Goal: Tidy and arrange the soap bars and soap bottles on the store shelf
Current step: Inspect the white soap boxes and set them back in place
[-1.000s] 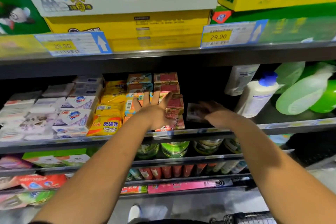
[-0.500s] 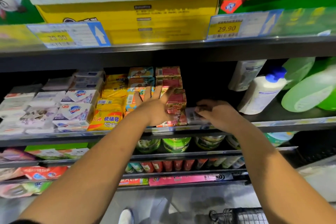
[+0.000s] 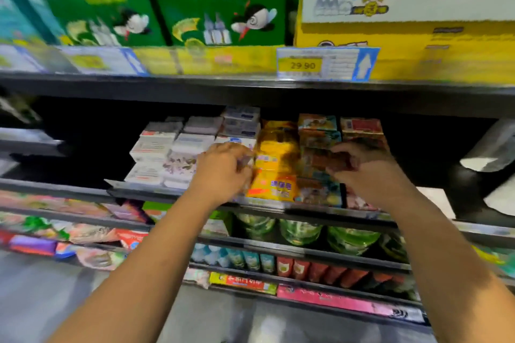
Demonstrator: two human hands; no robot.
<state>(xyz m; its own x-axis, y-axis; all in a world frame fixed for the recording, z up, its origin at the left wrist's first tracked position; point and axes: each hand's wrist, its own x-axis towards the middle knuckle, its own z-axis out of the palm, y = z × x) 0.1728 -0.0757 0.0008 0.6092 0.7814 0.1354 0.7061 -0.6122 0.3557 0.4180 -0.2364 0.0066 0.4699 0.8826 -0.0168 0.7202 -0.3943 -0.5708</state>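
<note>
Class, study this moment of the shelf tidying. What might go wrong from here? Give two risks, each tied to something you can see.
The right hand pinches a reddish soap box in front of the stacked red soap boxes; pushing it in carelessly may topple that stack. The yellow soap packs sit at the front edge of the shelf between both hands, so a nudge from the left hand might slide one off.

The left forearm (image 3: 145,259) and right forearm (image 3: 446,259) are bare along all their visible length, each narrowing at the wrist into a bare hand, the left hand (image 3: 223,172) and the right hand (image 3: 370,175), both smeared by motion blur, so finer detail cannot be told.
</note>
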